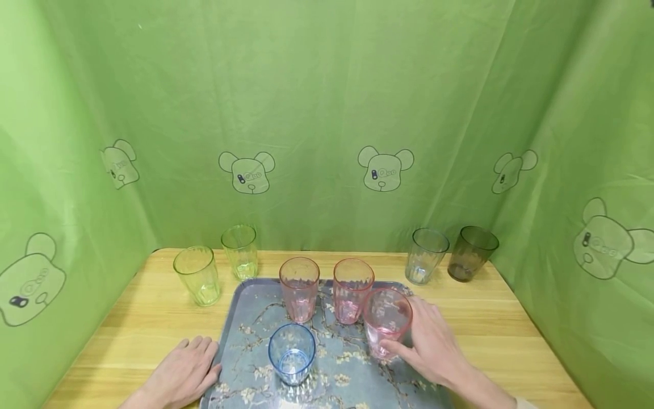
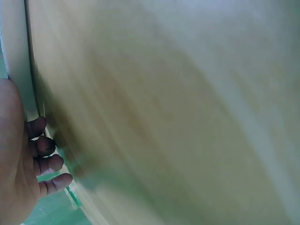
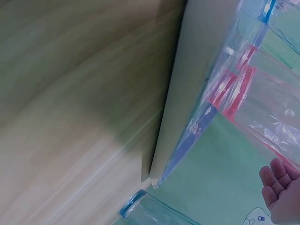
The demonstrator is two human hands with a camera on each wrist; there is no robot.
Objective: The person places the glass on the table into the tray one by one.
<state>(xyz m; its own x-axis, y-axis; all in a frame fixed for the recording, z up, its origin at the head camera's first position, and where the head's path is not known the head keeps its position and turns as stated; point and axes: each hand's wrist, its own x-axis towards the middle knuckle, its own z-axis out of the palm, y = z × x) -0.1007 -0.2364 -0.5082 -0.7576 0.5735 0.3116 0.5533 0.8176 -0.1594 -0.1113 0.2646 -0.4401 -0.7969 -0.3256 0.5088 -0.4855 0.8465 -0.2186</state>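
Observation:
On the right part of the blue floral tray (image 1: 240,341), my right hand (image 1: 434,341) grips a clear pink glass (image 1: 380,335), thumb in front and the other fingers behind it. The right wrist view has that hand (image 3: 283,192) beside the pink glass (image 3: 269,110). Two more pink glasses, one in the middle (image 1: 300,292) and one to its right (image 1: 349,292), stand at the tray's far side. A blue glass (image 1: 292,355) stands nearer me. My left hand (image 1: 184,366) rests with relaxed fingers on the wooden table, right at the tray's left edge.
Beyond the tray's far left corner stand two green glasses, one nearer (image 1: 199,278) and one farther back (image 1: 240,253). A grey-blue glass (image 1: 426,258) and a dark brown glass (image 1: 472,255) are at the back right. Green curtains (image 1: 327,113) enclose the wooden table (image 1: 138,318) on three sides.

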